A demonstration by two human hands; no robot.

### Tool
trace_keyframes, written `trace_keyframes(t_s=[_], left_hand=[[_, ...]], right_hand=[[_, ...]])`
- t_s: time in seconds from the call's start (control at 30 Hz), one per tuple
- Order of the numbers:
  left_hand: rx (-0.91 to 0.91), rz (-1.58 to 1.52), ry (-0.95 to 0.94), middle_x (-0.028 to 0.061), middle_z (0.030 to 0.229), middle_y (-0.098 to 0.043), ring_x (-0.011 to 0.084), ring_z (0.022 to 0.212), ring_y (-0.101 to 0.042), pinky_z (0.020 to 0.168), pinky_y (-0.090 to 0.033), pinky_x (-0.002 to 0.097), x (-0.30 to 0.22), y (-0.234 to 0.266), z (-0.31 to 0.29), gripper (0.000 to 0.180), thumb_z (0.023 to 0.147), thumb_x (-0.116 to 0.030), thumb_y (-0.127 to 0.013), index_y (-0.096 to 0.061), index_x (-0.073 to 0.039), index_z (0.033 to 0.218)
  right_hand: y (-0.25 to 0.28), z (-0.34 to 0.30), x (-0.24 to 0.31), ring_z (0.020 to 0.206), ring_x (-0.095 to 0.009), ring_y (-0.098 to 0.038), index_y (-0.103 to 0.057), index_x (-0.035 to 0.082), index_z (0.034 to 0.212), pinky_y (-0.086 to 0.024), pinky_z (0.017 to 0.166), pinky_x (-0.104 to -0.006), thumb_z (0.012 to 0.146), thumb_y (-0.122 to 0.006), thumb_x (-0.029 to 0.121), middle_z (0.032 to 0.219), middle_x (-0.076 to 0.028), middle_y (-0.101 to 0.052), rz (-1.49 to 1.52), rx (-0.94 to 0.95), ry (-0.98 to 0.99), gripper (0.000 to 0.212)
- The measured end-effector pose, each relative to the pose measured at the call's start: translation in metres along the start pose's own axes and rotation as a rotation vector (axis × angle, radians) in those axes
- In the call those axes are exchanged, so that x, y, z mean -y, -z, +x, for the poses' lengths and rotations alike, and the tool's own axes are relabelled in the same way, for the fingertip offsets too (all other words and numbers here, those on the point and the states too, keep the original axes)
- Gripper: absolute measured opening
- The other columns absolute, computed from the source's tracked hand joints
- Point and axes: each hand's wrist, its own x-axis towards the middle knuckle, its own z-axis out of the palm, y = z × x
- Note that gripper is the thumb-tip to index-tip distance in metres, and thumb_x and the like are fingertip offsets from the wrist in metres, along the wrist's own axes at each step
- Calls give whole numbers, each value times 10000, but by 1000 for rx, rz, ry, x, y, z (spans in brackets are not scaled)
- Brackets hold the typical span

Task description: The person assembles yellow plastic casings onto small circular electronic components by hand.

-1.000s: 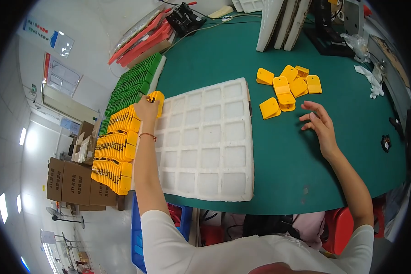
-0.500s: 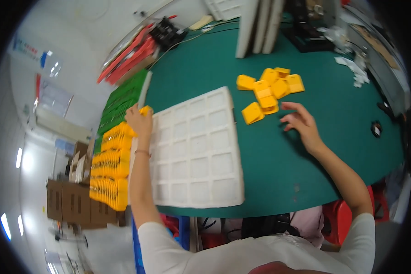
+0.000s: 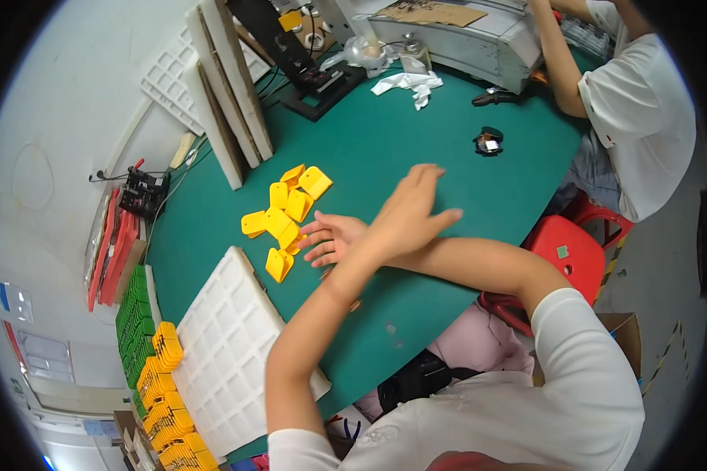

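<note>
My forearms cross over the green table (image 3: 424,290), left above right. My left hand (image 3: 408,208) has its fingers stretched out past my right wrist, with nothing in it. Beneath, my right hand (image 3: 331,239) reaches left with fingers spread and empty, just beside a loose pile of yellow plastic pieces (image 3: 277,222), flat and folded-looking with a small hole. Left of my left forearm lies a white gridded tray (image 3: 232,337), its near right part hidden by that arm. Along its left side stand rows of yellow pieces (image 3: 167,416), packed upright.
Green pieces in rows (image 3: 136,322) stand behind the yellow ones. White panels (image 3: 224,94) and a black stand (image 3: 314,90) rise at the back. Crumpled white tissue (image 3: 408,85), pliers (image 3: 495,97) and a small black item (image 3: 489,142) lie far right, near a co-worker (image 3: 628,110).
My left hand has left the yellow row and swung right across my right forearm. My right hand remains near the pile. The view has turned right, bringing the co-worker into sight.
</note>
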Motion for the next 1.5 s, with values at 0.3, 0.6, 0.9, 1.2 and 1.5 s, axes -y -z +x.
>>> trace_keyframes(t_s=[0.3,0.6,0.9,1.2,1.5], left_hand=[[-237,133,185,262,1111,-482,381,1008,-482,879,-396,391,20,-104,131,775,663,-187,-724,-274,141,1203],[-303,78,83,212,995,-537,361,910,-545,767,-459,383,19,-17,50,712,585,-101,-729,-335,40,1161],[-397,211,344,152,999,-527,231,841,-578,692,-490,299,12,71,-130,801,586,-101,-768,-322,-16,1246],[-501,214,525,107,982,-502,199,805,-534,693,-463,286,21,51,-201,673,580,-52,-742,-406,-5,1161],[-641,-200,651,117,934,-517,204,796,-527,705,-436,276,36,41,-215,456,594,-28,-671,-493,-14,1014]], right_hand=[[0,-4,4,840,-228,-579,-454,37,1084,-478,744,-346,890,-403,418,1037,-131,-565,57,46,139,430],[-2,12,-4,839,-235,-565,-424,33,1112,-479,748,-370,888,-404,434,1086,-140,-535,111,-70,66,460],[-21,-12,-1,909,-186,-543,-484,86,1028,-460,735,-302,896,-269,510,1000,-93,-560,68,-119,31,494],[-26,-20,-16,510,-85,-485,-471,43,868,-415,455,-221,837,-547,124,685,-22,-506,-574,37,16,116],[-34,-27,-21,594,-121,-578,-463,9,859,-521,534,-253,841,-520,98,712,-58,-528,-640,58,-13,107]])
